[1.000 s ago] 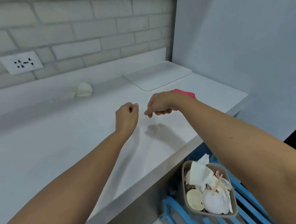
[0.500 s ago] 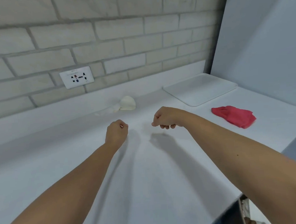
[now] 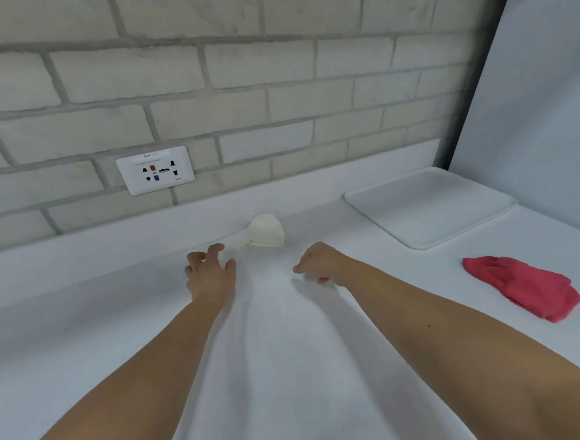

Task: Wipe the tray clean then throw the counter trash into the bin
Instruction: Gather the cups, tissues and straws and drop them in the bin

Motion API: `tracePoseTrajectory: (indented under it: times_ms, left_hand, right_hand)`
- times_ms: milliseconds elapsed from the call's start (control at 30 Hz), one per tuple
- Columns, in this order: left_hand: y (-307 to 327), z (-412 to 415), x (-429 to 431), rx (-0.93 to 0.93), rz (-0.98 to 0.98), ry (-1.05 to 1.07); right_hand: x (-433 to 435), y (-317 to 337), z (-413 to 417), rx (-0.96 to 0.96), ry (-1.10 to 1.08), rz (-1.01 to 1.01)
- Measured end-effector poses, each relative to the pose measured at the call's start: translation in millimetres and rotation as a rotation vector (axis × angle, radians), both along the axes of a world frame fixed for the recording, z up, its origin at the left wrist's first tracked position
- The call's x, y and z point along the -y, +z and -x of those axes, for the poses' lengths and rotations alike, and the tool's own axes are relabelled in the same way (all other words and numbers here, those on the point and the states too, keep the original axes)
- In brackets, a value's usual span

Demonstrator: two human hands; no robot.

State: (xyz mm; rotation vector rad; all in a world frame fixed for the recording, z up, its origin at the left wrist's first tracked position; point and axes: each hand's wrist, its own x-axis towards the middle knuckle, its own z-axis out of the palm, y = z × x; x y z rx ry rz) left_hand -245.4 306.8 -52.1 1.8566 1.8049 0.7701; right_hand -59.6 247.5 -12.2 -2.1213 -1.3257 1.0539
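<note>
A cream crumpled piece of trash (image 3: 267,231) lies on the white counter (image 3: 291,357) near the back ledge. My left hand (image 3: 210,271) hovers just left of and in front of it, fingers spread and loosely bent, holding nothing. My right hand (image 3: 321,264) is a short way right of the trash, fingers curled, nothing seen in it. The white tray (image 3: 428,206) sits at the back right corner. A red cloth (image 3: 523,286) lies crumpled on the counter in front of the tray. The bin is out of view.
A brick wall with a white socket plate (image 3: 155,170) rises behind the counter. A plain grey panel (image 3: 540,82) closes off the right side.
The view has swung up and left from the bin to the wall. Both hands have moved toward the trash, and my left hand has opened from a fist.
</note>
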Motion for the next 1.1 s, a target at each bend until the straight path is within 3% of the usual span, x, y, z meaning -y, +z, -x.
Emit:
tracePoseTrajectory:
  times_ms: [200,300,533,700,933,1100]
  left_hand:
    - [-9.6,-24.9,-39.8,0.124,0.067,0.148]
    - [-15.0,-36.5,-61.0,0.039,0.094,0.135]
    - [-30.9,-40.5,-79.1,-0.307,-0.013,-0.043]
    - [-30.1,-39.0,-79.0,-0.11,-0.098,-0.123]
    - [-16.1,-27.3,-64.2,-0.038,-0.044,-0.185]
    - [-2.2,-15.1,-46.8,0.057,-0.02,-0.162]
  right_hand:
    - [-57.5,-30.6,1.1,0.078,-0.006,0.013]
    - [-79.8,-36.4,0.9,0.199,-0.063,-0.062]
    - [-122.2,-40.2,1.8,0.062,-0.244,-0.074]
    - [-129.3,-44.7,7.9,0.015,-0.238,-0.117]
    - [-107.5,-43.3,2.5,-0.151,-0.21,-0.218]
    - [-71.6,-18.2,-13.4,-0.154,-0.174,-0.293]
